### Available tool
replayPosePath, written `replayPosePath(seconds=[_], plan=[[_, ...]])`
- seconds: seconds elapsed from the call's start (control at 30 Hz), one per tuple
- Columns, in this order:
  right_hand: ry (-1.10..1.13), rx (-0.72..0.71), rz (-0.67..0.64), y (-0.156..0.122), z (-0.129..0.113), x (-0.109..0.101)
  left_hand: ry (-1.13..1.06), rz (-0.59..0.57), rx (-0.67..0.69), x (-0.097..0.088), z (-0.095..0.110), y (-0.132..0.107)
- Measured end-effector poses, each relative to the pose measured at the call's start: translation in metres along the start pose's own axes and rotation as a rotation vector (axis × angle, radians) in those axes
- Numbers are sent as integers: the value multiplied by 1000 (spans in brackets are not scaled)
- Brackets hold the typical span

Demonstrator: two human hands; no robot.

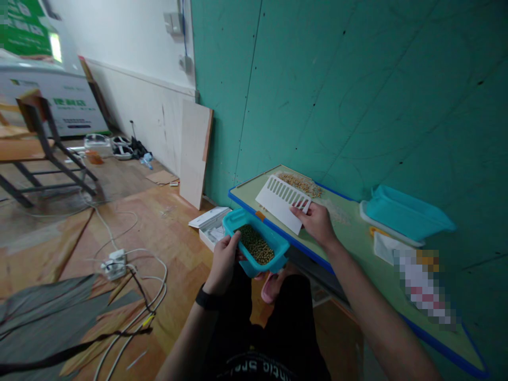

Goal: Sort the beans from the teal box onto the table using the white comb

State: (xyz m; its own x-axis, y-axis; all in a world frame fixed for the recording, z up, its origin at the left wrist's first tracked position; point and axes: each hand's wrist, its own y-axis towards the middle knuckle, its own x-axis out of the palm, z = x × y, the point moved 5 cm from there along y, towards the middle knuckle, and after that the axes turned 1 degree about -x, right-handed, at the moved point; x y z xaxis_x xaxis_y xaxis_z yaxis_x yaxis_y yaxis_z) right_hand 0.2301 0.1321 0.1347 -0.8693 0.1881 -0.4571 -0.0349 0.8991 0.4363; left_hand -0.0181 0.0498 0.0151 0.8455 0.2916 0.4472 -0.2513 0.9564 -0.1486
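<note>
My left hand (225, 259) grips the near rim of a small teal tray (242, 218) filled with greenish beans (257, 245), held just below the edge of a green table (357, 241). My right hand (316, 221) is closed on a white slotted plastic board (282, 202) that rests flat on the table beside the tray. Beyond the board lies a loose pile of tan grains (302, 183) on the tabletop.
A larger teal bin (405, 212) on a white lid stands at the table's right, against the green wall. On the wooden floor lie a white box (212, 225), a power strip (114, 263) with cables, grey sheets and a leaning board (194, 153).
</note>
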Motion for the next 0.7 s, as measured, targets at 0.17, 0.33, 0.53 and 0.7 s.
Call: replayPosePath(seconds=[0.17,0.33,0.53,0.7], plan=[[43,3,-28,1,-4,7,13,-6,10,-1,13,3],[44,22,-54,2,-4,12,42,8,6,-7,23,10],[64,11,-73,-2,-9,14,41,25,17,-7,23,12],[66,8,-92,-17,-19,14,-3,53,36,-2,18,8]])
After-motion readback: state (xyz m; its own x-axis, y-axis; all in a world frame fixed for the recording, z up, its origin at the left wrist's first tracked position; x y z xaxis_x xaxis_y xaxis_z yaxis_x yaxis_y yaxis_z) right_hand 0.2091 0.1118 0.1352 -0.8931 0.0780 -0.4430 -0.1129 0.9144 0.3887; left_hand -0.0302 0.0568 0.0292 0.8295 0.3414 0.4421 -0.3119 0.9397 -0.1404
